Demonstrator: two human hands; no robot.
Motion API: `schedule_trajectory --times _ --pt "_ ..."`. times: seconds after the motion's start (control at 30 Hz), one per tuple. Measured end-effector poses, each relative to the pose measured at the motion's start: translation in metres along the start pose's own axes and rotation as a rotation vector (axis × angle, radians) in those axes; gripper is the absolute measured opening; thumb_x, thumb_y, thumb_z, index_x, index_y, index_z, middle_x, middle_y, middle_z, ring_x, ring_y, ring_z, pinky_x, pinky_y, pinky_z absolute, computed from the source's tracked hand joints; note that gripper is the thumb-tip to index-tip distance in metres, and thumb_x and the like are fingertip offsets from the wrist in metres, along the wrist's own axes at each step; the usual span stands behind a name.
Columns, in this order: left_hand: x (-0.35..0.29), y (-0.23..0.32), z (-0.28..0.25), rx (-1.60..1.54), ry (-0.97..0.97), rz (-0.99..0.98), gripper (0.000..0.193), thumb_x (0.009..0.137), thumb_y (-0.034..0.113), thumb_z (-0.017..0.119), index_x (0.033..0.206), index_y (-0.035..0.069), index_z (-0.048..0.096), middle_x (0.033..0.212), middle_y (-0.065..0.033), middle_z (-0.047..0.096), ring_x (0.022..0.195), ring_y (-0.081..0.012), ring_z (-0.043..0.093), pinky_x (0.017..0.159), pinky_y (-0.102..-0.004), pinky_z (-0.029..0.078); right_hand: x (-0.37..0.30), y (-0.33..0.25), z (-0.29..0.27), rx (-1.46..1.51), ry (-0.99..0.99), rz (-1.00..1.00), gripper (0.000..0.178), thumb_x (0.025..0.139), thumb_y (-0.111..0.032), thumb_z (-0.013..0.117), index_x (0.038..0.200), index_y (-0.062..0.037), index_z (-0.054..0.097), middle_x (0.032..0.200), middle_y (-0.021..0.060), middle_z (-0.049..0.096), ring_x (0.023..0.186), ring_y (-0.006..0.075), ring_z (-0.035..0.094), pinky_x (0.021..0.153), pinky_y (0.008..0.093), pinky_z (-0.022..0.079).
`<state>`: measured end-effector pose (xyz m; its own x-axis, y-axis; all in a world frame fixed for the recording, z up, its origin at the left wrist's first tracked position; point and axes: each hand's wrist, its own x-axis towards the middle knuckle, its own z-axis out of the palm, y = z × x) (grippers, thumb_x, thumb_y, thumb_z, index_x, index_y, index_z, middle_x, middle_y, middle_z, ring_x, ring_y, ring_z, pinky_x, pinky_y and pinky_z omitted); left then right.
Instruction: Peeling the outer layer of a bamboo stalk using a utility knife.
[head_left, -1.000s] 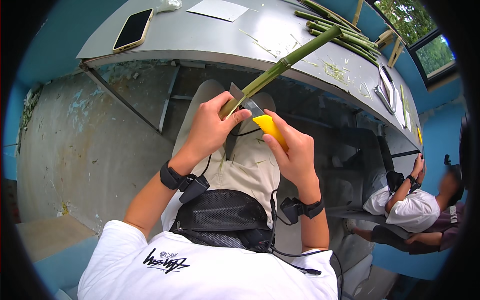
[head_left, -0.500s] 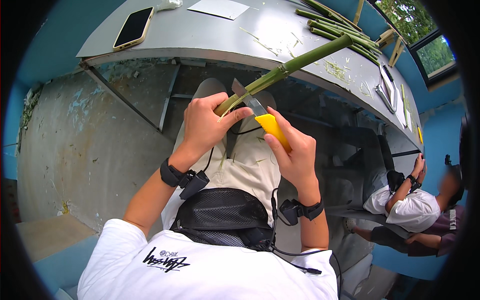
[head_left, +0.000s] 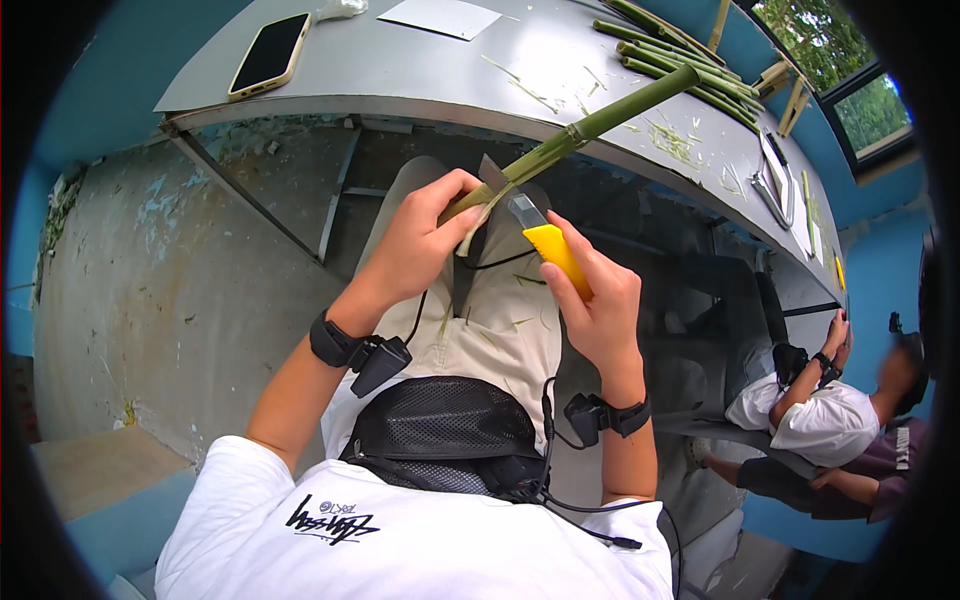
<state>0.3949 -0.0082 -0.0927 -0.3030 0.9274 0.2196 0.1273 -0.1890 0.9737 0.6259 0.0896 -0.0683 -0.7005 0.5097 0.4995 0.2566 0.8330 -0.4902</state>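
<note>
My left hand is closed round the near end of a green bamboo stalk, which slants up to the right and crosses the table's edge. In my right hand is a yellow utility knife, gripped by its handle. Its blade lies across the stalk just beyond my left fingers, touching it. A pale peeled strip curls down from the stalk beside my left thumb. Part of the stalk's near end is hidden by my left hand.
On the grey table lie a phone, a white sheet, a bundle of bamboo stalks, green shavings and a metal-framed tool. Another person sits at the right. Black cables hang near my waist.
The knife and my right hand have shifted slightly right and down. My left hand has turned a little, and the peeled strip now hangs lower and shows more.
</note>
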Motion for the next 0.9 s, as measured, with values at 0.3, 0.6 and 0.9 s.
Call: schedule_trajectory --times 0.3,0.6,0.9 --pt "-0.006 0.005 0.010 0.279 0.175 0.092 0.034 0.099 0.031 0.080 0.093 0.002 0.063 0.068 0.0026 0.045 0.065 -0.0068 0.039 0.058 -0.0285 0.033 0.002 -0.005 0.002 0.004 -0.015 -0.022 0.051 0.096 -0.020 0.078 0.146 -0.0141 0.068 0.090 0.0116 0.077 0.062 0.0283 0.069 0.059 0.0342 0.052" --pt "-0.009 0.006 0.006 0.593 0.356 0.106 0.052 0.088 0.046 0.090 0.073 0.004 0.062 0.054 -0.0005 0.046 0.053 -0.0121 0.040 0.052 -0.0321 0.033 0.002 -0.018 -0.003 -0.006 0.005 -0.022 0.051 0.096 -0.020 0.078 0.145 -0.0106 0.068 0.095 0.0136 0.079 0.066 0.0282 0.072 0.061 0.0325 0.054" --pt "-0.007 -0.003 0.005 0.463 0.273 0.065 0.042 0.096 0.037 0.084 0.080 0.002 0.066 0.058 -0.0002 0.046 0.057 -0.0084 0.042 0.053 -0.0308 0.034 0.003 -0.015 -0.001 -0.009 0.022 0.002 0.050 0.096 -0.020 0.078 0.144 -0.0097 0.069 0.093 0.0141 0.079 0.066 0.0280 0.072 0.060 0.0326 0.054"
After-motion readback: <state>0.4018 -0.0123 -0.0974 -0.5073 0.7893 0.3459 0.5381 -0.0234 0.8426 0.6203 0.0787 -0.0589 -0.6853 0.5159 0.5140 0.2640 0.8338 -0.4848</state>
